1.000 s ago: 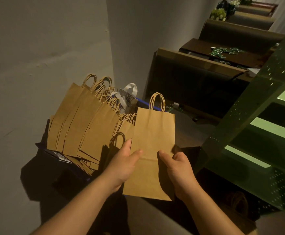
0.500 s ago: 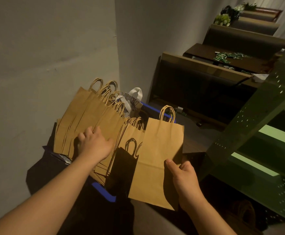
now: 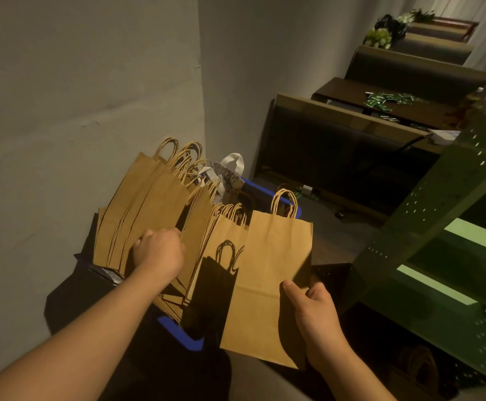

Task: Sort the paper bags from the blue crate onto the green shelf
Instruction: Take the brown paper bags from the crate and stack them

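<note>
Head view showed the right hand (image 3: 315, 316) pinching a light, flat paper bag (image 3: 268, 282) at its lower edge; the left hand (image 3: 159, 253) gripped bags (image 3: 146, 209) standing in the blue crate (image 3: 181, 335).

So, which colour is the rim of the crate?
Blue; the crate rim shows best in the head view.

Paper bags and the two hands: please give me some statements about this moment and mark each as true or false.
1. The right hand holds one paper bag by its lower edge. True.
2. The left hand rests on the green shelf. False: it is at the bags in the blue crate.
3. The held bag lies on the shelf. False: it is in the air, beside the crate.
4. A white bag stands behind the brown ones. True.
</note>
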Demonstrator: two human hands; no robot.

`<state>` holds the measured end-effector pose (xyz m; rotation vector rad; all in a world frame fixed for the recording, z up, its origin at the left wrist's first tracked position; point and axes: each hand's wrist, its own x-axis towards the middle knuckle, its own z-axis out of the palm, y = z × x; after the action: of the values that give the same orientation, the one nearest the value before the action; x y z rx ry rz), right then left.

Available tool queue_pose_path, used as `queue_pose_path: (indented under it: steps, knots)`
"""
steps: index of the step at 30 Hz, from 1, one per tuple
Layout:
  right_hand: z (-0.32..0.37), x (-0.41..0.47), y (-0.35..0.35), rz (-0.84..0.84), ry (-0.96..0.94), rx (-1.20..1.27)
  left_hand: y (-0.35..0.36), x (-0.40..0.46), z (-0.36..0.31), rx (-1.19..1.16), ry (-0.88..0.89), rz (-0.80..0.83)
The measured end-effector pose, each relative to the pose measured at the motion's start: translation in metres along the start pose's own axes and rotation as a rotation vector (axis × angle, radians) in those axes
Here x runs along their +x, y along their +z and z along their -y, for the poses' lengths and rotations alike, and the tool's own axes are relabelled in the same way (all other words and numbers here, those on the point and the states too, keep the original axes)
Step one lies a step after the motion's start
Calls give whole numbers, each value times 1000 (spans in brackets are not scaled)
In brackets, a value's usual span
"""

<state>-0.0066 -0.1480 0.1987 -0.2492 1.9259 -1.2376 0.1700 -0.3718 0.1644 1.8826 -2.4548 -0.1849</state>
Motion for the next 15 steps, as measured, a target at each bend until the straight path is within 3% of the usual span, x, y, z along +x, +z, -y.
queue_pose_path:
  steps: [5,11,15]
  knots:
    - [-1,0,1,-6,9,2,-6,1,5,89,-41,-41]
    - [-1,-2,6,6,29,-9,4,-1,11,-248,-82,136]
    - [1,-5,8,13,32,16,12,-7,11,-307,-90,174]
